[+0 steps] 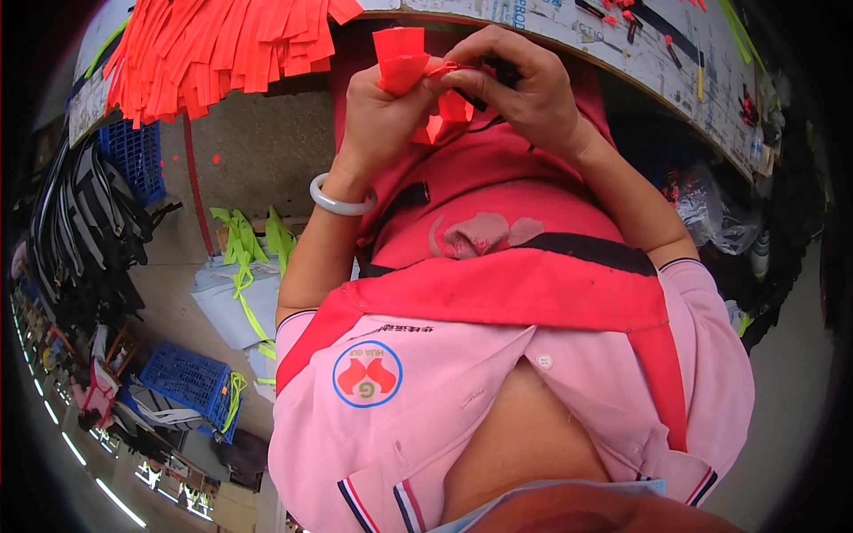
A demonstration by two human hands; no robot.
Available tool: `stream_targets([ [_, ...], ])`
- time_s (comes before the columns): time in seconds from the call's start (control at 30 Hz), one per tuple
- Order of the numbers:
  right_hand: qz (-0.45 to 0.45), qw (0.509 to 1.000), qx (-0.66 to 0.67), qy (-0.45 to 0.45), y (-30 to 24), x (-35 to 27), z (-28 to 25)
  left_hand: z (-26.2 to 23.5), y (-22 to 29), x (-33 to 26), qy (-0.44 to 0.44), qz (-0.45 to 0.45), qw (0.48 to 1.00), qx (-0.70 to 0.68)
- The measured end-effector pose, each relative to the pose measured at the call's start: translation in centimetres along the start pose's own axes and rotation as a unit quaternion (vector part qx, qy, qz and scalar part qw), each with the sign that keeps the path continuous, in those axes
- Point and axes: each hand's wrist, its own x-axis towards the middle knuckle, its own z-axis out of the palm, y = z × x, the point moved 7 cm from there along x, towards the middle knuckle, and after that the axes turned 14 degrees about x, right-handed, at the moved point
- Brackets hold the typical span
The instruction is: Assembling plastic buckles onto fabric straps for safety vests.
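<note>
Head: left grip (384, 111) pinching orange strip (400, 60), right grip (539, 96) black piece (504, 71); crate (182, 377) contents unclear.

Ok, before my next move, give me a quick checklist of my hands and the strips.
1. Left hand holding a red-orange strip: ok.
2. Right hand on the small black piece: ok, fingers partly cover it.
3. Strip joined to black piece: cannot tell, fingers hide the spot.
4. Bracelet clear of the strip: ok.
5. Strip pile fully on the table: not ok, ends overhang.
</note>
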Motion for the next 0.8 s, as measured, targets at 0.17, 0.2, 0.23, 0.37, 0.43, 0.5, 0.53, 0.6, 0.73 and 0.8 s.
stream_targets([
  [0.17, -0.03, 0.999, -0.019, -0.004, -0.5, -0.3, 0.2, 0.4, -0.5, -0.1, -0.026, -0.039, 0.997, -0.054],
  [0.2, -0.012, 1.0, -0.006, 0.001, -0.3, -0.4, 0.2, 0.3, -0.6, -0.1, -0.026, -0.04, 0.997, -0.054],
  [0.23, 0.005, 1.0, 0.007, 0.005, 0.0, -0.4, 0.1, 0.4, -0.8, -0.2, -0.034, -0.039, 0.998, -0.04],
  [0.37, 0.006, 1.0, 0.011, -0.005, 0.2, -0.5, 0.2, 0.4, -0.5, -0.4, 0.017, 0.0, 1.0, 0.0],
  [0.43, 0.005, 1.0, 0.017, -0.007, 0.5, -0.6, 0.4, 0.5, -0.4, -0.5, 0.019, 0.003, 1.0, 0.005],
  [0.5, 0.032, 0.999, 0.04, 0.005, 0.8, -0.8, 0.4, 0.5, -0.3, -0.4, 0.023, 0.007, 1.0, 0.011],
  [0.53, 0.059, 0.996, 0.064, 0.016, 1.2, -0.9, 0.3, 0.6, -0.2, -0.3, 0.016, -0.005, 1.0, 0.005],
  [0.6, 0.043, 0.998, 0.05, 0.016, 0.9, -0.9, 0.2, 0.4, -0.2, -0.1, 0.011, -0.018, 1.0, -0.001],
  [0.73, -0.018, 1.0, 0.009, -0.008, -0.6, -0.6, 0.5, 0.7, -0.3, -0.4, -0.032, -0.03, 0.999, 0.0],
  [0.8, -0.001, 1.0, 0.021, -0.009, 0.0, -0.4, 0.4, 0.8, 0.2, -0.4, -0.005, 0.011, 0.999, 0.035],
])
